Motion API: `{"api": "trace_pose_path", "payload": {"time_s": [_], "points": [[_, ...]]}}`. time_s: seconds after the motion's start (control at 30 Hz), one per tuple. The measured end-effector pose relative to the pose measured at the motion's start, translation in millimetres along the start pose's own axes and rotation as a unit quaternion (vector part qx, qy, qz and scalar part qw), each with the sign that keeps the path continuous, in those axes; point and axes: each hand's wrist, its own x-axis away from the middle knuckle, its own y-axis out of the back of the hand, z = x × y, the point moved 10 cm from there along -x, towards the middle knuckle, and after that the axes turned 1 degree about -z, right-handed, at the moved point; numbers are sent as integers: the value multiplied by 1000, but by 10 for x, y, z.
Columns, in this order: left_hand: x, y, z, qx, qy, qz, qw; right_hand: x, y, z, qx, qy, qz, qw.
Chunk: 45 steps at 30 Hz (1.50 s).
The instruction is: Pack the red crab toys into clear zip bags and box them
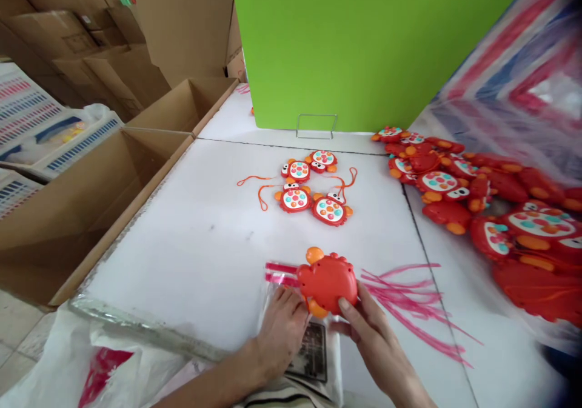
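My right hand (pixel 368 329) has its grip closed on a red crab toy (pixel 328 282), back side up, near the surface's (pixel 191 238) front edge. My left hand (pixel 282 329) presses flat, fingers loose, on a clear bag (pixel 313 350) under the toy. Four crabs (pixel 311 190) lie mid-surface; a pile (pixel 477 208) sits along the right edge; a cardboard box (pixel 91 208) is beside the left edge

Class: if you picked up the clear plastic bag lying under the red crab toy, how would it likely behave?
The clear bag looks thin and wrinkled, so probably floppy and very light. Its glossy film may be slippery under the left hand. The red crab toy, held by the right hand, looks rigid.
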Motion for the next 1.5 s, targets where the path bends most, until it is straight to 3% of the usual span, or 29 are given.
{"api": "trace_pose_path", "payload": {"time_s": [0.13,0.27,0.37,0.43,0.53,0.63,0.73,0.83,1.0,1.1,1.17,1.27,1.33,1.4,1.5], "points": [[-38,48,-115,-15,-16,-9,1000,-48,-162,72,258,85,34,962],[-59,184,-74,2,-2,14,1000,0,-165,82,382,152,55,910],[-30,381,111,28,37,35,998,19,-1,68,410,164,19,897],[-12,581,270,71,73,7,995,14,98,24,413,145,4,899],[18,720,611,154,203,-30,967,5,173,-35,421,112,-10,900],[24,487,797,260,325,15,909,17,144,-32,422,106,-11,900],[-61,259,759,344,344,41,873,36,51,28,409,126,19,904],[-65,192,774,349,351,21,869,18,-54,127,424,159,71,889],[37,125,770,384,349,14,855,-90,-214,316,510,224,146,818],[48,134,759,409,352,7,842,-91,-320,484,555,278,141,771],[28,139,733,439,355,5,826,-43,-422,549,569,301,146,751],[22,96,676,496,366,13,788,78,-632,458,570,305,223,729],[56,52,653,518,378,16,767,102,-678,425,592,321,208,709],[101,15,645,529,385,15,756,79,-661,449,617,344,143,693],[120,14,632,517,368,17,773,62,-693,468,604,368,85,702]]}}
